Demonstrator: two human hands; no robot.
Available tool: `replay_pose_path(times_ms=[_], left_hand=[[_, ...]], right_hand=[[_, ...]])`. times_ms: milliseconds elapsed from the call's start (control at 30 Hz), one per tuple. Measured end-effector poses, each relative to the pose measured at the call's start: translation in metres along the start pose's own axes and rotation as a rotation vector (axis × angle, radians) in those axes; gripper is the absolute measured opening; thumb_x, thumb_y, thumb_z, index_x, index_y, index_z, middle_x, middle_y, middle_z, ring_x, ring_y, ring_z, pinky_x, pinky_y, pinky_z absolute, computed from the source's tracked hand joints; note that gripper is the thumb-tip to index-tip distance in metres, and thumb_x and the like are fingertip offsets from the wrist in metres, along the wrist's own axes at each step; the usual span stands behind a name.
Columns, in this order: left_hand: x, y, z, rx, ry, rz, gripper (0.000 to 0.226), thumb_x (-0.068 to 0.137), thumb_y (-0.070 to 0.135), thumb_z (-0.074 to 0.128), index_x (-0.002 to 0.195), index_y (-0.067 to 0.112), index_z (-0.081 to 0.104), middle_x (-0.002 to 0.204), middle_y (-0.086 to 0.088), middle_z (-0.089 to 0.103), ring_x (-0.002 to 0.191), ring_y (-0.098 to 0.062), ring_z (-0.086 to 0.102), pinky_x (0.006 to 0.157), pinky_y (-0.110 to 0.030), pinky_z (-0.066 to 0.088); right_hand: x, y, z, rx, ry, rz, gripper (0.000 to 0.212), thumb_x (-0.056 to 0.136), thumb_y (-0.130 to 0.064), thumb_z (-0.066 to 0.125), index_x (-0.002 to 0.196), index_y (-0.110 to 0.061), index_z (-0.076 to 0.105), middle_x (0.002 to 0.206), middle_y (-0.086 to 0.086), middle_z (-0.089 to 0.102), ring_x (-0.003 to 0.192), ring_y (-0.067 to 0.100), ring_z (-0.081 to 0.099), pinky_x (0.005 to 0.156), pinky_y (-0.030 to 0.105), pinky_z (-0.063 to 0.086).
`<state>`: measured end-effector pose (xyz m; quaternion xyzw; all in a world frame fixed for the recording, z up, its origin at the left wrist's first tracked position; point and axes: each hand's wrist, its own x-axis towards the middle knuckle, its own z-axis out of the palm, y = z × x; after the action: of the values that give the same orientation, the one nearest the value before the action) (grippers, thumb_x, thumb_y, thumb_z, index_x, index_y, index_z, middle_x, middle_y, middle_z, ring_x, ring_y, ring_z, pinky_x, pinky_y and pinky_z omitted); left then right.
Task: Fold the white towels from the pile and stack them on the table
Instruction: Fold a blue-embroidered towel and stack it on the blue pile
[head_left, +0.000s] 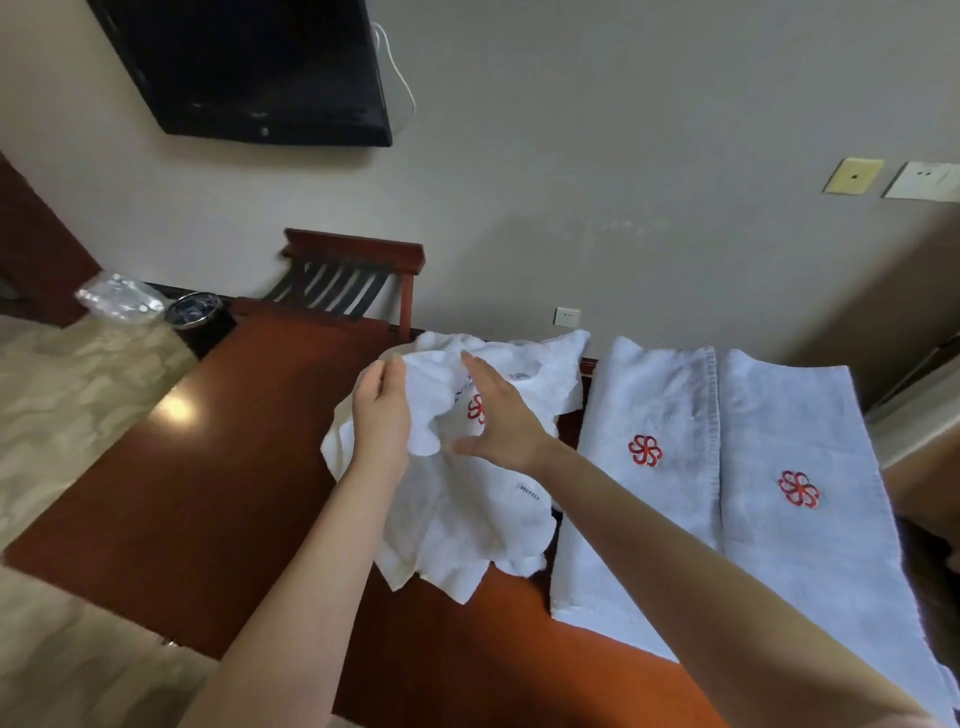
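**Loose towel in the hands, two folded ones beside it**

Both bare forearms reach in from 6 o'clock over the red-brown worktop. At the middle of the view lies a rumpled white towel, part of it lifted off the surface. The left hand grips a raised fold at the towel's 10 o'clock edge, fingers curled into the cloth. The right hand is spread out, fingers straight and thumb out, over the towel by its red emblem. I cannot tell whether it presses the cloth or only hovers above it. The two hands are near each other but apart.

At 3 o'clock from the loose towel, a first folded towel lies flat. A second folded towel lies just beside it, their long edges touching. Each shows a red emblem on top.

Farther off, a wooden chair stands at 12 o'clock behind the worktop. A dark bin stands at 10 o'clock, and a black screen hangs on the wall at 11 o'clock.
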<state>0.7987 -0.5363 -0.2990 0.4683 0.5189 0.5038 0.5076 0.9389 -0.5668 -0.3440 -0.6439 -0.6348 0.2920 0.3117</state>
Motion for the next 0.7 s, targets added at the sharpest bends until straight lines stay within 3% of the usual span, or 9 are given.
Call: replay_pose_path(times_ms=[100, 167, 267, 333, 400, 467, 567, 633, 700], left_hand=[[-0.009, 0.011, -0.015, -0.037, 0.031, -0.064, 0.027, 0.098, 0.03, 0.05, 0.07, 0.03, 0.049, 0.081, 0.01, 0.048, 0.087, -0.011, 0.046, 0.084, -0.03, 0.039], [-0.008, 0.019, -0.032, -0.097, 0.062, -0.095, 0.02, 0.096, 0.032, 0.053, 0.076, 0.034, 0.052, 0.086, 0.013, 0.053, 0.093, -0.011, 0.053, 0.086, -0.029, 0.042], [0.002, 0.027, -0.064, -0.165, 0.107, -0.116, 0.011, 0.096, 0.033, 0.054, 0.102, 0.028, 0.061, 0.103, 0.007, 0.06, 0.096, -0.012, 0.06, 0.078, -0.027, 0.048], [0.012, 0.03, -0.087, -0.185, 0.127, -0.112, 0.031, 0.096, 0.035, 0.053, 0.124, 0.021, 0.056, 0.11, 0.004, 0.058, 0.102, -0.016, 0.058, 0.082, -0.029, 0.048], [0.031, 0.026, -0.112, -0.177, 0.121, -0.101, 0.022, 0.097, 0.036, 0.051, 0.114, 0.024, 0.059, 0.102, 0.007, 0.057, 0.102, -0.015, 0.056, 0.087, -0.031, 0.047], [0.052, 0.022, -0.138, -0.148, 0.092, -0.106, 0.014, 0.096, 0.036, 0.052, 0.085, 0.03, 0.057, 0.086, 0.012, 0.055, 0.09, -0.011, 0.056, 0.083, -0.027, 0.046], [0.092, 0.014, -0.179, -0.067, 0.002, -0.146, 0.011, 0.095, 0.035, 0.055, 0.089, 0.03, 0.062, 0.094, 0.011, 0.063, 0.09, -0.008, 0.058, 0.081, -0.027, 0.05], [0.113, 0.009, -0.203, -0.054, -0.061, -0.173, 0.019, 0.095, 0.031, 0.056, 0.078, 0.029, 0.062, 0.081, 0.01, 0.068, 0.083, -0.012, 0.063, 0.076, -0.029, 0.054], [0.129, 0.002, -0.217, 0.038, -0.103, -0.179, 0.022, 0.097, 0.031, 0.053, 0.076, 0.028, 0.059, 0.079, 0.005, 0.066, 0.084, -0.019, 0.063, 0.08, -0.037, 0.053]], right_hand=[[0.013, -0.006, 0.01, -0.147, -0.046, -0.045, 0.12, 0.066, -0.042, 0.083, 0.153, -0.03, 0.001, 0.161, -0.002, 0.002, 0.148, 0.021, 0.002, 0.114, 0.046, 0.026], [0.022, -0.013, 0.018, -0.2, -0.046, -0.043, 0.115, 0.065, -0.048, 0.082, 0.152, -0.031, 0.008, 0.161, -0.003, 0.006, 0.148, 0.023, 0.0, 0.114, 0.047, 0.023], [0.036, -0.027, 0.034, -0.255, -0.036, -0.059, 0.074, 0.07, -0.049, 0.077, 0.132, -0.026, 0.044, 0.143, -0.002, 0.042, 0.142, 0.025, 0.019, 0.11, 0.048, 0.027], [0.045, -0.041, 0.05, -0.279, -0.016, -0.089, 0.031, 0.077, -0.043, 0.073, 0.096, -0.029, 0.052, 0.099, -0.009, 0.057, 0.114, 0.023, 0.047, 0.098, 0.044, 0.036], [0.054, -0.055, 0.065, -0.204, -0.064, -0.07, 0.029, 0.082, -0.035, 0.07, 0.076, -0.031, 0.042, 0.069, -0.015, 0.047, 0.078, 0.017, 0.05, 0.074, 0.03, 0.04], [0.065, -0.067, 0.08, -0.162, -0.104, -0.057, 0.037, 0.085, -0.029, 0.07, 0.069, -0.033, 0.037, 0.062, -0.013, 0.044, 0.063, 0.014, 0.047, 0.058, 0.023, 0.034], [0.083, -0.084, 0.098, -0.093, -0.007, -0.008, 0.036, 0.087, -0.025, 0.069, 0.071, -0.034, 0.039, 0.067, -0.014, 0.046, 0.06, 0.002, 0.045, 0.053, 0.012, 0.035], [0.095, -0.102, 0.111, 0.076, 0.09, 0.075, 0.02, 0.086, -0.023, 0.069, 0.078, -0.023, 0.051, 0.071, -0.01, 0.054, 0.063, 0.002, 0.051, 0.054, 0.006, 0.039], [0.104, -0.125, 0.12, 0.284, 0.169, 0.137, 0.018, 0.084, -0.025, 0.071, 0.086, -0.014, 0.057, 0.072, -0.009, 0.062, 0.064, 0.005, 0.06, 0.055, 0.011, 0.046]])
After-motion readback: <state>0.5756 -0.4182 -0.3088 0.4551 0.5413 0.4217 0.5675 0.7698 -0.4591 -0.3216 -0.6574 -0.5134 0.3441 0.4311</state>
